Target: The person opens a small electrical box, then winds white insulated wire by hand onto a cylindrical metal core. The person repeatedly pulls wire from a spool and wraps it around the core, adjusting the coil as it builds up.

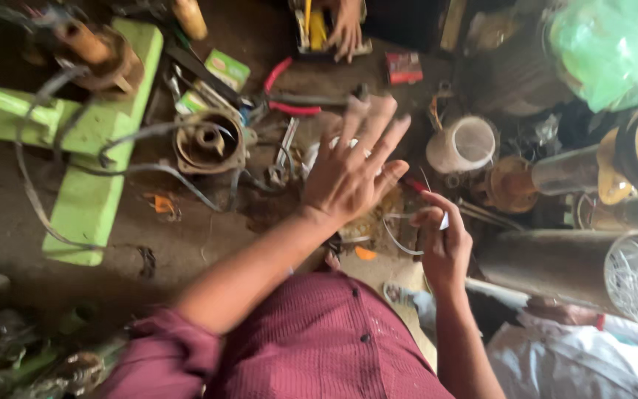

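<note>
A green frame [86,199] lies on the dirty floor [186,244] among pliers [289,92] and motor parts. The left hand [352,174] hovers over them, fingers spread apart. The right hand [444,247] sits beside it, fingers pinched on a thin wire [396,240] to keep it steady.

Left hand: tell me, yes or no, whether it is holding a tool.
No: the left hand is spread open with its fingers splayed above the cluttered floor, and nothing is in it.
</note>
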Motion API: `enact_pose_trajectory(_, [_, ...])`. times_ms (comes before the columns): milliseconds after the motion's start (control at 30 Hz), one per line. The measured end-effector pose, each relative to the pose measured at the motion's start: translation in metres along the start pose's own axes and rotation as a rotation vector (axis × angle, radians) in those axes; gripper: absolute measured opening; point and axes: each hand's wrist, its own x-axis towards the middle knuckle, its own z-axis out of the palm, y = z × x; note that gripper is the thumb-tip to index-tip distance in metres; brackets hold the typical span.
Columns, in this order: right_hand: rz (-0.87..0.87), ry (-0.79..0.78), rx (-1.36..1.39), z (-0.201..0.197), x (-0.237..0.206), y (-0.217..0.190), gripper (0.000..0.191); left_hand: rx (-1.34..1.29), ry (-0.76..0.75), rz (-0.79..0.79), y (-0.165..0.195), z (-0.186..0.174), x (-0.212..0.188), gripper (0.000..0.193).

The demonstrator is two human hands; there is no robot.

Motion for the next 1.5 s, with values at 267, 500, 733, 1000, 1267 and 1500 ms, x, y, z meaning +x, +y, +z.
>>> enact_pose_trajectory(267, [-0.407, 0.005, -0.103, -0.008, -0.020, -0.020, 0.022, -0.475, -0.046, -0.050, -0.065, 0.072, -0.085, 0.029])
enact_pose_trajectory(500, [-0.772, -0.218, -0.400, 0.025, -0.006, -0.074, 0.056, -0.277, -0.226, 0.133, -0.079, 0.063, -0.112, 0.030])
enact_pose_trajectory(733, [-0.782, -0.271, -0.597, 0.050, 0.001, -0.082, 0.045, -0.242, -0.157, -0.048, -0.050, 0.058, -0.128, 0.029])
enact_pose_trajectory(1000, [-0.634, -0.254, -0.277, 0.040, -0.010, -0.100, 0.056, -0.521, -0.064, 0.006, -0.075, 0.062, -0.137, 0.023])
enact_pose_trajectory(1267, [-0.507, -0.276, -0.535, 0.032, -0.011, -0.148, 0.035, -0.714, -0.035, -0.160, -0.098, 0.035, -0.141, 0.024])
enact_pose_trajectory(1500, [-0.527, -0.387, -0.523, 0.067, -0.010, -0.168, 0.028, -0.672, -0.127, -0.020, -0.103, 0.032, -0.118, 0.024])
